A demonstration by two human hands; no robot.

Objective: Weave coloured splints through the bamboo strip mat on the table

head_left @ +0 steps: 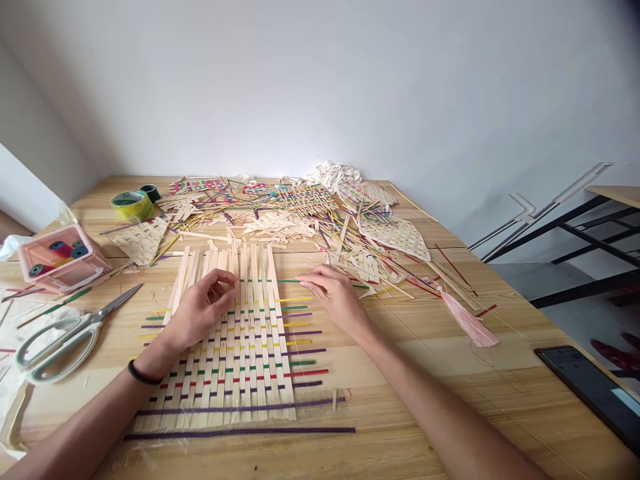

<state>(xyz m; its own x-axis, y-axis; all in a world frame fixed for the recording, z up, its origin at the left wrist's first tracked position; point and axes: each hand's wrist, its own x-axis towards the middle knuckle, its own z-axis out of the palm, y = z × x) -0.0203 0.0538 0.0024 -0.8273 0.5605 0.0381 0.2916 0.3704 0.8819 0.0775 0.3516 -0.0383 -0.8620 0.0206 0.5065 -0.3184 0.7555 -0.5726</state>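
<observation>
A half-woven mat (pixel 250 360) of pale flat strips lies before me, crossed by thin purple, red, green and yellow strips. My right hand (pixel 336 293) pinches a thin green strip (pixel 287 281) just beyond the mat's right edge. That strip runs leftward among the pale upright strips near their far ends. Over the mat's upper left part rests my left hand (pixel 207 303), its fingers curled at the pale strips; what is between its fingertips is hidden. Near the table's front, a loose purple strip (pixel 240 433) lies just below the mat.
Scissors (pixel 75 337) and a pink box (pixel 63 257) with thread spools lie left. Yellow tape (pixel 132 205) stands behind. Strip scraps (pixel 280 225) and woven pieces cover the table's back. A woven fan (pixel 397 235), pink tassel (pixel 467 313) and phone (pixel 590 393) are right.
</observation>
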